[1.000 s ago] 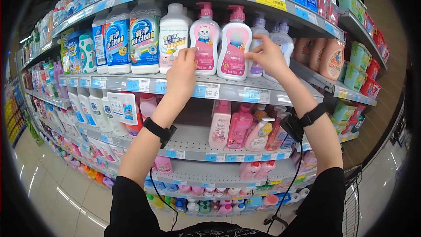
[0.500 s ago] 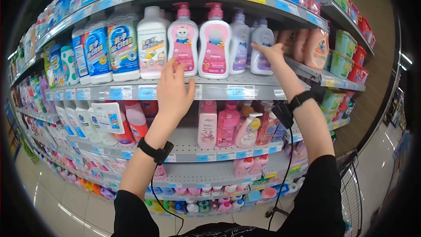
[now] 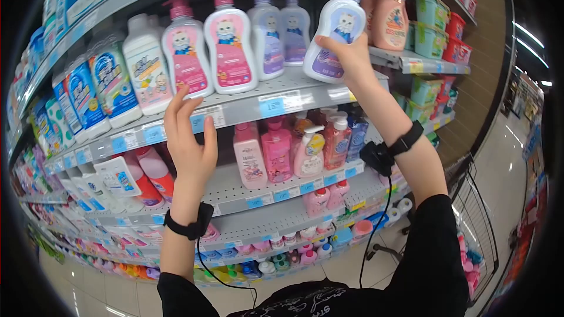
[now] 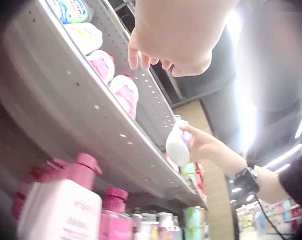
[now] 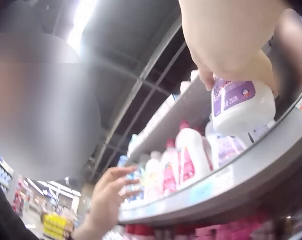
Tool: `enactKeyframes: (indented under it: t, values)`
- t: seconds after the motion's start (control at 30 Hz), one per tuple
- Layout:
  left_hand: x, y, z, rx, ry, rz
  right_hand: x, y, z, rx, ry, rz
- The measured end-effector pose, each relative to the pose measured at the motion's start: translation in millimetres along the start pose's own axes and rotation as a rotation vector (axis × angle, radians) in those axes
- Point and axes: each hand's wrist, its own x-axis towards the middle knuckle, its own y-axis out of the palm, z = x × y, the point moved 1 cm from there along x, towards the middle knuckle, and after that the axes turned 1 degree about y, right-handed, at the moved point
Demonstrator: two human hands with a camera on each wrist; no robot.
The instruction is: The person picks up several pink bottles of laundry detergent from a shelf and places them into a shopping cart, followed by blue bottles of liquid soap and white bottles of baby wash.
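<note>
A white pump bottle point(image 3: 343, 13) with a purple cap and a cat label is gripped by my right hand point(image 3: 351, 61), thumb across its front. It tilts to the right over the shelf's front edge; the right wrist view shows its purple label and white base. My left hand point(image 3: 191, 141) is raised before the same shelf, fingers spread and holding nothing. Behind its fingertips stand two pink-labelled pump bottles, one point(image 3: 187, 53) left of the other point(image 3: 230, 50). Two purple bottles point(image 3: 269, 41) stand between these and the held one.
White and blue cleaner bottles point(image 3: 111, 85) line the left of this shelf point(image 3: 282, 85). Pink pump bottles point(image 3: 276, 149) fill part of the shelf below. Orange bottles point(image 3: 389, 20) and green tubs point(image 3: 430, 41) are at the right. A wire cart point(image 3: 473, 229) stands low at the right.
My right hand left the pink bottle, moved right and took hold of the purple-capped bottle, which now tilts. My left hand drew back from the pink bottle and lowered. The head view shifted right.
</note>
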Motion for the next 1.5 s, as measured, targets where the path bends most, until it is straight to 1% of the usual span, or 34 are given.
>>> enactKeyframes:
  t: [0.1, 0.17, 0.23, 0.3, 0.37, 0.47, 0.57, 0.6, 0.7, 0.77, 0.8, 0.9, 0.93, 1.03, 1.07, 1.13, 1.17, 1.2, 1.3, 1.33, 1.37, 1.43, 1.47, 1.5]
  values:
    - [-26.5, 5.6, -43.1, -0.590, -0.225, 0.178, -53.3, -44.0, 36.2, 0.204, 0.211, 0.081]
    - [-37.6, 17.3, -85.9, -0.911, -0.252, 0.324, -113.6, -66.4, 48.9, 0.271, 0.144, 0.052]
    - [-66.7, 35.6, -123.7, -1.145, -0.332, 0.605, -183.0, -92.5, 49.4, 0.118, 0.192, 0.050]
    - [-99.0, 54.9, -171.5, -1.295, -0.315, 0.861, -252.4, -110.8, 36.1, 0.080, 0.223, 0.032]
    - [-147.6, 64.2, -217.9, -1.572, -0.623, 0.913, -306.1, -126.6, 23.7, 0.029, 0.236, -0.154]
    - [-178.4, 82.1, -280.0, -1.762, -0.744, 1.197, -349.4, -180.1, 21.3, 0.081, 0.483, -0.403]
    - [-215.4, 106.8, -341.7, -1.836, -0.578, 1.364, -388.7, -233.0, 28.7, -0.002, 0.527, -0.618]
    - [-223.2, 108.4, -364.5, -1.794, -0.506, 1.359, -401.1, -249.8, 30.9, -0.052, 0.500, -0.702]
    - [-234.8, 114.6, -438.7, -1.860, -0.365, 1.466, -431.9, -306.2, 47.7, -0.165, 0.475, -0.896]
    - [-237.9, 111.7, -490.5, -1.911, -0.255, 1.491, -453.4, -345.3, 60.8, -0.238, 0.433, -1.026]
    - [-237.2, 112.5, -516.2, -1.937, -0.204, 1.482, -460.7, -364.5, 69.6, -0.279, 0.407, -1.074]
    - [-228.9, 107.9, -585.4, -1.878, -0.073, 1.732, -483.9, -412.2, 103.7, -0.306, 0.342, -1.204]
    - [-231.0, 105.1, -606.8, -1.911, -0.049, 1.719, -490.2, -423.7, 114.7, -0.301, 0.328, -1.257]
    - [-239.7, 100.9, -663.9, -2.009, 0.020, 1.797, -515.7, -452.1, 134.8, -0.434, 0.271, -1.356]
    - [-246.1, 100.7, -682.5, -2.033, 0.019, 1.783, -521.8, -457.9, 143.7, -0.475, 0.277, -1.338]
    - [-271.3, 104.3, -719.5, -2.188, -0.061, 1.911, -536.4, -472.9, 159.2, -0.469, 0.326, -1.329]
    - [-274.0, 105.5, -733.1, -2.256, -0.101, 1.978, -543.9, -478.9, 164.4, -0.458, 0.347, -1.327]
    - [-275.9, 107.4, -744.4, -2.300, -0.193, 2.134, -551.8, -484.7, 166.9, -0.461, 0.368, -1.349]
    - [-275.8, 122.1, -778.9, -2.177, -0.494, 2.507, -562.7, -496.1, 174.3, -0.405, 0.371, -1.444]
    - [-285.2, 130.5, -794.5, -2.169, -0.628, 2.565, -566.2, -501.0, 175.3, -0.480, 0.374, -1.473]
    - [-284.8, 137.1, -807.3, -2.133, -0.856, 2.543, -571.0, -506.3, 177.2, -0.481, 0.379, -1.512]
    - [-308.1, 168.3, -849.3, -1.993, -1.368, 2.628, -580.5, -519.7, 182.3, -0.482, 0.399, -1.584]
    - [-311.8, 186.3, -869.8, -2.003, -1.518, 2.576, -582.0, -527.5, 185.5, -0.497, 0.403, -1.645]
    - [-315.5, 206.7, -890.9, -2.009, -1.668, 2.514, -584.1, -535.9, 187.4, -0.511, 0.377, -1.666]
